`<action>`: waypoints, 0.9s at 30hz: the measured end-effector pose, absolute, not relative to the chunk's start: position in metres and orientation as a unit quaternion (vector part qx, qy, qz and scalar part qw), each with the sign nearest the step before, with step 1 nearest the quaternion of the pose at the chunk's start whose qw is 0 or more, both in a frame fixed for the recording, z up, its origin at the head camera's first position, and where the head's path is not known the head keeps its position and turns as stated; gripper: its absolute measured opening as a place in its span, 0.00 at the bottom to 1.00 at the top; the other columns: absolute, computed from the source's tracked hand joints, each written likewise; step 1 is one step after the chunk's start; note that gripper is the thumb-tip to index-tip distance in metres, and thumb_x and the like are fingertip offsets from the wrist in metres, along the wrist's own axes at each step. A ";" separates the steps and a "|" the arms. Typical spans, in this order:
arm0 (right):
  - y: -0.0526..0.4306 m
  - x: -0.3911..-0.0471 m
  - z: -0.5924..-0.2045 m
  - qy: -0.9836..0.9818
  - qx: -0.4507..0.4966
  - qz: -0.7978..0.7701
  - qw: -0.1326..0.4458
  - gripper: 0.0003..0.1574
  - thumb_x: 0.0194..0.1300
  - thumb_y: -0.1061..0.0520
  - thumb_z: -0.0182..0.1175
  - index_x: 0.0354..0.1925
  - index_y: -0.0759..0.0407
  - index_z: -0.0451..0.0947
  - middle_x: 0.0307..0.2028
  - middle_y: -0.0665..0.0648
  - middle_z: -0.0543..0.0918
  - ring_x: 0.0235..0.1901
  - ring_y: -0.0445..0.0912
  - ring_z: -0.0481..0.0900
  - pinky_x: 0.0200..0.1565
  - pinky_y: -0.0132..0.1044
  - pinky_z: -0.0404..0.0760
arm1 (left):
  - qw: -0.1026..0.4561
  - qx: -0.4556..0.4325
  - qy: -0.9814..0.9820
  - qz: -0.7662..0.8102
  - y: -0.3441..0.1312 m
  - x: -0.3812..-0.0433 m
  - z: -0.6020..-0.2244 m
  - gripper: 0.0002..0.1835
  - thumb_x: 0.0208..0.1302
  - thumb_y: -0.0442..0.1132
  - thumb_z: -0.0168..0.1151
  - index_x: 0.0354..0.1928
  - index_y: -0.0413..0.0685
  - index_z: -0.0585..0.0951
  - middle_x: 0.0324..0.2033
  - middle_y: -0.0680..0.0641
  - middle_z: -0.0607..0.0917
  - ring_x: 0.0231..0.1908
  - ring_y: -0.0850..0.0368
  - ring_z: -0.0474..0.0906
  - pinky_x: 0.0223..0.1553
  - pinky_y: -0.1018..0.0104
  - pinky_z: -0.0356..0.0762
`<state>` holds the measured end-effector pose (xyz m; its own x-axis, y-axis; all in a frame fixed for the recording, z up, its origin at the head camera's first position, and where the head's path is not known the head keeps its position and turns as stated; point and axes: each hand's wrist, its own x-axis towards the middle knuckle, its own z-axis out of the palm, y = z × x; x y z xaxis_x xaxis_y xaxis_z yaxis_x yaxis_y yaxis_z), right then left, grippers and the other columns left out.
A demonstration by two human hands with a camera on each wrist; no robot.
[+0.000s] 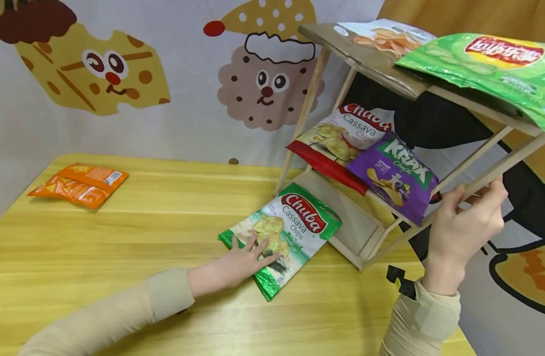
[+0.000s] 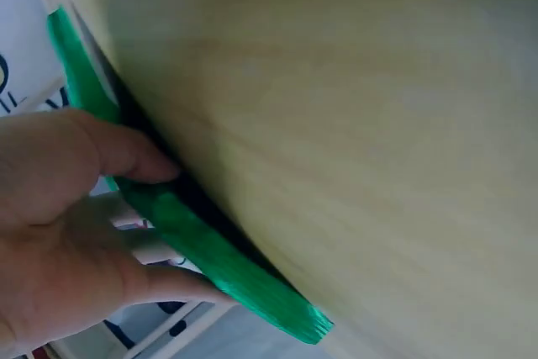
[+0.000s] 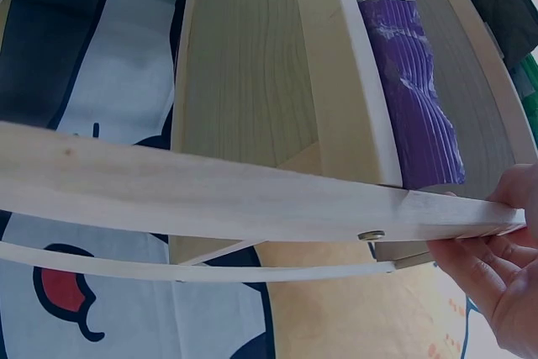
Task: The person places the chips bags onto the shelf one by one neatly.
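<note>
A green and white bag of Chuba cassava chips (image 1: 305, 237) lies on the table, its upper end at the rack's bottom shelf. My left hand (image 1: 241, 262) holds its near edge, several fingers spread over the front. In the left wrist view the thumb (image 2: 139, 157) reaches round the green edge (image 2: 227, 271) towards the dark underside. My right hand (image 1: 466, 235) grips a wooden upright of the small rack (image 1: 488, 183); the right wrist view shows its fingers around the strip (image 3: 471, 214). Beside that hand, a purple Krax bag (image 1: 394, 175) leans on the middle shelf.
A red and white Chuba bag (image 1: 343, 136) shares the middle shelf. On the rack's top lie a green chip bag (image 1: 486, 74) and a white-and-brown packet (image 1: 388, 39). An orange packet (image 1: 83, 184) rests far left on the wooden table (image 1: 121, 242). A cartoon-printed backdrop (image 1: 188, 99) stands behind.
</note>
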<state>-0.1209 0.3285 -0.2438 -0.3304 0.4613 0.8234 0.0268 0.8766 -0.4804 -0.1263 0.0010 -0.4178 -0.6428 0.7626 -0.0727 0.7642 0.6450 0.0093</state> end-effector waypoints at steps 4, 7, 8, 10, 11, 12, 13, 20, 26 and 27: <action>0.328 -0.121 -0.243 -0.791 -0.157 0.195 0.559 0.20 0.69 0.49 0.47 0.59 0.47 0.68 0.47 0.63 0.83 0.35 0.20 0.61 0.45 0.14 0.72 | -0.008 0.426 0.905 -0.019 0.005 -0.130 -0.422 0.47 0.49 0.24 0.63 0.72 0.60 0.59 0.70 0.40 0.63 0.65 0.33 0.65 0.47 0.30 0.73; 0.328 -0.121 -0.243 -0.791 -0.159 0.196 0.557 0.21 0.69 0.49 0.47 0.59 0.46 0.68 0.47 0.63 0.83 0.35 0.20 0.61 0.46 0.14 0.72 | -0.034 0.424 0.905 -0.022 0.008 -0.134 -0.424 0.46 0.49 0.25 0.65 0.71 0.55 0.60 0.70 0.40 0.63 0.64 0.34 0.66 0.44 0.32 0.76; 0.328 -0.121 -0.243 -0.791 -0.159 0.197 0.557 0.21 0.69 0.49 0.47 0.59 0.46 0.68 0.48 0.63 0.83 0.34 0.19 0.61 0.46 0.14 0.72 | -0.040 0.423 0.905 -0.026 0.009 -0.135 -0.424 0.46 0.49 0.26 0.66 0.71 0.54 0.60 0.70 0.40 0.63 0.64 0.35 0.67 0.43 0.33 0.77; 0.328 -0.121 -0.244 -0.791 -0.157 0.198 0.557 0.21 0.69 0.49 0.47 0.59 0.46 0.68 0.47 0.63 0.83 0.34 0.19 0.61 0.45 0.14 0.72 | -0.054 0.425 0.903 -0.040 0.011 -0.138 -0.425 0.45 0.49 0.27 0.66 0.71 0.52 0.61 0.69 0.40 0.65 0.64 0.36 0.68 0.41 0.36 0.79; 0.328 -0.121 -0.244 -0.791 -0.156 0.198 0.557 0.21 0.69 0.49 0.47 0.59 0.46 0.68 0.47 0.63 0.83 0.34 0.19 0.61 0.45 0.13 0.71 | -0.060 0.428 0.901 -0.046 0.013 -0.139 -0.425 0.44 0.49 0.27 0.66 0.71 0.51 0.61 0.69 0.39 0.65 0.63 0.36 0.68 0.40 0.37 0.80; 0.328 -0.121 -0.244 -0.792 -0.156 0.198 0.557 0.21 0.69 0.50 0.47 0.59 0.46 0.68 0.47 0.63 0.83 0.34 0.18 0.60 0.44 0.13 0.71 | -0.066 0.431 0.899 -0.050 0.014 -0.140 -0.426 0.43 0.49 0.27 0.66 0.70 0.50 0.63 0.68 0.39 0.66 0.63 0.36 0.69 0.38 0.38 0.81; 0.328 -0.121 -0.244 -0.792 -0.156 0.197 0.557 0.21 0.69 0.50 0.47 0.59 0.46 0.68 0.47 0.63 0.83 0.34 0.18 0.60 0.44 0.12 0.70 | -0.070 0.434 0.897 -0.051 0.015 -0.141 -0.425 0.42 0.50 0.27 0.66 0.70 0.51 0.64 0.68 0.40 0.67 0.63 0.36 0.69 0.38 0.38 0.81; 0.329 -0.120 -0.244 -0.792 -0.162 0.195 0.555 0.21 0.69 0.50 0.48 0.59 0.46 0.68 0.47 0.63 0.83 0.34 0.19 0.60 0.43 0.12 0.70 | -0.101 0.452 0.885 -0.048 0.023 -0.148 -0.422 0.40 0.49 0.26 0.66 0.66 0.56 0.68 0.66 0.46 0.70 0.63 0.38 0.69 0.35 0.40 0.82; 0.328 -0.120 -0.245 -0.795 -0.158 0.195 0.552 0.21 0.69 0.50 0.47 0.60 0.46 0.67 0.48 0.63 0.82 0.34 0.19 0.60 0.45 0.13 0.71 | -0.176 0.460 0.869 -0.052 0.026 -0.158 -0.420 0.37 0.52 0.28 0.66 0.65 0.60 0.70 0.64 0.49 0.74 0.63 0.43 0.71 0.40 0.40 0.82; 0.328 -0.120 -0.245 -0.795 -0.157 0.195 0.552 0.21 0.70 0.49 0.47 0.60 0.46 0.67 0.48 0.63 0.82 0.34 0.19 0.60 0.44 0.12 0.70 | -0.182 0.460 0.868 -0.049 0.026 -0.160 -0.420 0.36 0.52 0.28 0.66 0.64 0.60 0.71 0.63 0.49 0.75 0.63 0.44 0.71 0.40 0.40 0.82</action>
